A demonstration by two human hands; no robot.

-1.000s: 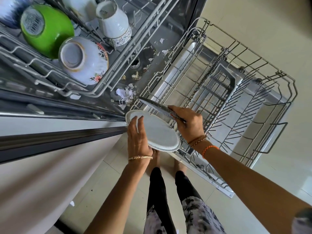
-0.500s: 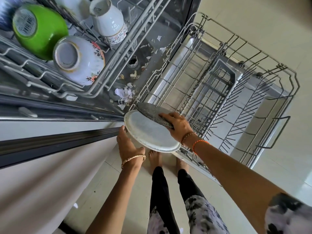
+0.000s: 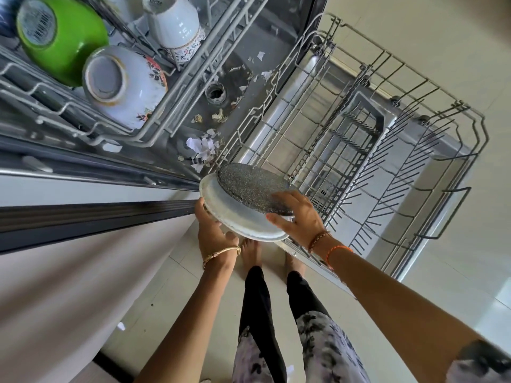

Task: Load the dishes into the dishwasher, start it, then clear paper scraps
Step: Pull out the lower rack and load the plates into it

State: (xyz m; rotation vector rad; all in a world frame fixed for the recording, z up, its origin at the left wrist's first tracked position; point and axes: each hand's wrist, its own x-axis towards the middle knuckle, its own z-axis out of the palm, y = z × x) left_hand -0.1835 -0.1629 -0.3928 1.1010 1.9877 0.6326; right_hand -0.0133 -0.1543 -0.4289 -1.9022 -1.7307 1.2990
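From the head camera, looking down, both forearms reach forward over the person's bare feet. The left hand [image 3: 214, 230] comes up from below, wearing a gold bangle, and cups the near-left rim of the white plate [image 3: 243, 221] with its thumb along the edge and the fingers hidden beneath, so it holds the plate from underneath. The right hand [image 3: 300, 217], with a beaded bracelet and an orange thread at the wrist, lies over the near edge of the dark speckled plate [image 3: 251, 186], fingers spread and bent over its rim, the thumb reaching down toward the white plate; it grips the speckled plate.

The white plate is round, pale and tilted, its near rim lower. The speckled plate is grey-black with fine flecks, rests on top of the white one toward its far side, and overhangs it slightly. Both are held at the near-left corner of the pulled-out lower rack [image 3: 470, 128], whose wire tines stand bare.

In the upper rack [image 3: 190, 78] sit a green bowl [image 3: 62, 37], a floral bowl [image 3: 124, 84] and a white cup [image 3: 174, 23], all turned over. Torn paper scraps [image 3: 203, 147] lie scattered on the dishwasher floor [image 3: 249, 98] beneath.
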